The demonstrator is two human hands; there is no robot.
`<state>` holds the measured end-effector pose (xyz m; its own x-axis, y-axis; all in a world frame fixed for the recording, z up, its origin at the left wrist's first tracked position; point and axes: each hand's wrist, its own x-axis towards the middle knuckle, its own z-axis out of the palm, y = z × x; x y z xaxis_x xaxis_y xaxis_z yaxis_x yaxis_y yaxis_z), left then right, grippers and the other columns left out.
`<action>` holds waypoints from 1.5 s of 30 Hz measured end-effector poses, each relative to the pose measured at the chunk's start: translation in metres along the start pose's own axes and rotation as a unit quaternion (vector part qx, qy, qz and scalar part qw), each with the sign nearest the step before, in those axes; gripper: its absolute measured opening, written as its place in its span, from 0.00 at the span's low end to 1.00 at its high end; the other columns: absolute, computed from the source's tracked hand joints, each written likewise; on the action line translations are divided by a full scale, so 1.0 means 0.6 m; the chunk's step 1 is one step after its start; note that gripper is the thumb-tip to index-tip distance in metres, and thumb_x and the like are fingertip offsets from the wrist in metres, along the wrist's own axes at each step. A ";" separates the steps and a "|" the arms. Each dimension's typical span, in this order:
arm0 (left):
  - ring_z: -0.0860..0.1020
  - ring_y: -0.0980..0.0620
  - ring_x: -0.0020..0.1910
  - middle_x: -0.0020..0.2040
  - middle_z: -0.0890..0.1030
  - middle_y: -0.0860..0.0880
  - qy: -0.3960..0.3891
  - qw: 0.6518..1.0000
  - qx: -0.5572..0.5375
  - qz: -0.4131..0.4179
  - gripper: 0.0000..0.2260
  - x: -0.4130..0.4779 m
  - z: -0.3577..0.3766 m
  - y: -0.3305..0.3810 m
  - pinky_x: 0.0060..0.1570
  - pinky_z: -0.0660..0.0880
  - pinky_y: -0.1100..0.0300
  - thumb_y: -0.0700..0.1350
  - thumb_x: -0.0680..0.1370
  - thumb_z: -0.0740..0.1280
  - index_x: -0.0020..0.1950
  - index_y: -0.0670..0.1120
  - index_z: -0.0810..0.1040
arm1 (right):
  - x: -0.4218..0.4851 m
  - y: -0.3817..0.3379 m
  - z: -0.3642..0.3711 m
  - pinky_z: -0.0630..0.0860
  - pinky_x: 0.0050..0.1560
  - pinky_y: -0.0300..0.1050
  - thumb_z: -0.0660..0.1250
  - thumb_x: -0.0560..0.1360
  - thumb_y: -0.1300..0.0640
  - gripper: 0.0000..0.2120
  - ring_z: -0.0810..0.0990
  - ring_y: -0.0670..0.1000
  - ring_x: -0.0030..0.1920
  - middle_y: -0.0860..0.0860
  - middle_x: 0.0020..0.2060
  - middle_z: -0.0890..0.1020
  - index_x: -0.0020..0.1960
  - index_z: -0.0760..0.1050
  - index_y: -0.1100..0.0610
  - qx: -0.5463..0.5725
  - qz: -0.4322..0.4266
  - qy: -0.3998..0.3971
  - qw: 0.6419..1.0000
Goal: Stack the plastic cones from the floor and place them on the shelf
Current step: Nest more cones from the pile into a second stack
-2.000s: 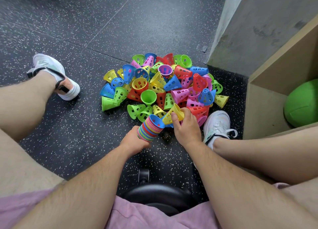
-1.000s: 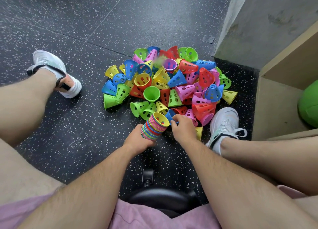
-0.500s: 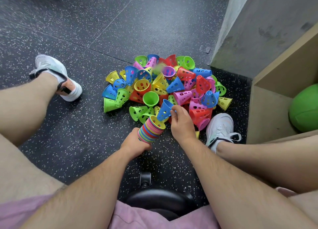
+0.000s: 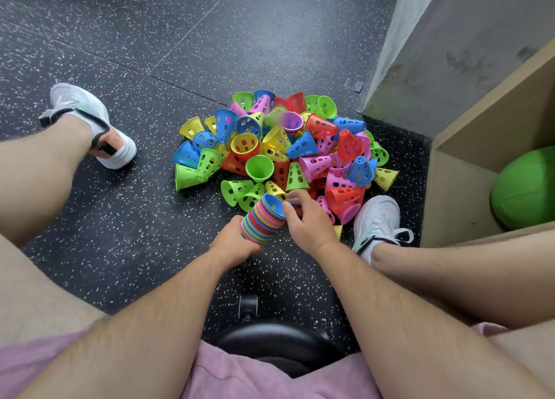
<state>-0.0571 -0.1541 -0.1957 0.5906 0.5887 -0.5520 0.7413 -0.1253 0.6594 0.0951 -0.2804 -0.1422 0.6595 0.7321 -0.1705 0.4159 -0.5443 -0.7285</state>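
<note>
Blue cone [image 4: 274,204] has dropped onto the stack [image 4: 259,223], clasped low by the left grip [image 4: 232,244]. Right grip [image 4: 310,223], loosely curled, touches its rim; shelf [image 4: 453,194] holds a green ball [image 4: 528,188].

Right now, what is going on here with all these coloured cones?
A seated person holds a stack of nested cones in the left hand. The right hand is at its top, against the blue cone that sits uppermost. Many loose cones lie in a pile on the floor. The shelf beside shows only a green ball.
</note>
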 end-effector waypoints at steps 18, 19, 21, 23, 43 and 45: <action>0.81 0.50 0.45 0.47 0.81 0.51 -0.063 0.995 0.055 0.052 0.24 -0.009 0.037 0.038 0.49 0.78 0.53 0.43 0.67 0.77 0.60 0.50 0.72 | 0.002 0.088 -0.025 0.78 0.54 0.50 0.67 0.75 0.62 0.15 0.80 0.61 0.60 0.60 0.60 0.80 0.61 0.76 0.63 -0.108 0.397 0.079 0.908; 0.81 0.50 0.45 0.47 0.82 0.51 -0.061 0.995 0.053 0.053 0.25 -0.008 0.037 0.039 0.50 0.79 0.52 0.44 0.66 0.78 0.59 0.50 0.72 | 0.002 0.089 -0.024 0.78 0.54 0.51 0.67 0.74 0.62 0.15 0.80 0.61 0.59 0.59 0.59 0.81 0.61 0.76 0.62 -0.105 0.401 0.073 0.907; 0.82 0.49 0.45 0.46 0.82 0.50 -0.058 0.996 0.046 0.050 0.25 -0.007 0.035 0.037 0.49 0.80 0.52 0.43 0.66 0.78 0.58 0.50 0.72 | 0.001 0.084 -0.021 0.76 0.57 0.51 0.65 0.77 0.58 0.15 0.77 0.62 0.62 0.58 0.60 0.80 0.62 0.75 0.61 -0.111 0.392 0.075 0.910; 0.81 0.49 0.45 0.47 0.82 0.50 -0.053 0.997 0.038 0.040 0.25 -0.007 0.031 0.032 0.48 0.78 0.53 0.43 0.66 0.79 0.58 0.50 0.72 | -0.001 0.075 -0.014 0.73 0.59 0.52 0.60 0.81 0.53 0.15 0.74 0.61 0.64 0.57 0.60 0.80 0.62 0.75 0.59 -0.129 0.355 0.094 0.921; 0.84 0.51 0.43 0.44 0.84 0.52 -0.016 1.000 -0.011 0.001 0.26 0.008 0.027 0.005 0.48 0.82 0.49 0.50 0.58 0.77 0.53 0.54 0.74 | 0.017 0.008 0.001 0.68 0.59 0.41 0.63 0.81 0.54 0.07 0.74 0.48 0.53 0.52 0.52 0.78 0.51 0.79 0.55 0.103 -0.004 0.183 0.978; 0.82 0.50 0.37 0.40 0.84 0.51 -0.018 1.000 -0.020 0.010 0.23 0.020 0.030 0.000 0.45 0.83 0.46 0.50 0.57 0.76 0.50 0.53 0.76 | 0.013 0.002 0.004 0.67 0.56 0.40 0.63 0.82 0.52 0.08 0.74 0.47 0.52 0.50 0.50 0.78 0.47 0.78 0.52 0.111 0.006 0.124 0.986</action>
<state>-0.0442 -0.1612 -0.2116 0.6178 0.5563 -0.5558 0.7155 -0.1045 0.6907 0.0992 -0.2745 -0.1459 0.8076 0.5889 -0.0323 0.2789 -0.4295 -0.8590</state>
